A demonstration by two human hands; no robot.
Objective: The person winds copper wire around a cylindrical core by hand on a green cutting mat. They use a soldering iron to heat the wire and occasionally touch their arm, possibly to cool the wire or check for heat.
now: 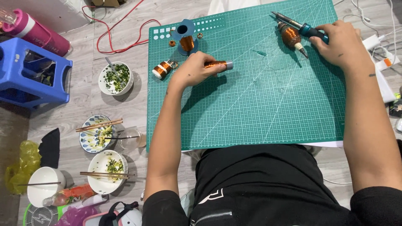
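Winding stage: the left hand (193, 69) is closed round a copper-wire tube (217, 64) lying on the green cutting mat (259, 109); the right hand (341, 44) clasps a soldering iron (299, 26) beside a wound coil (289, 36). Bringing tip to wire would demand steadiness.

Seen from above, a person in a black short-sleeved top, its sleeves ending above the elbows, both forearms bare. Black trousers carry a silver zip and a white printed mark near the green mat's (251, 104) lower edge. Small dark specks dot the left hand (193, 69) and right hand (341, 44).
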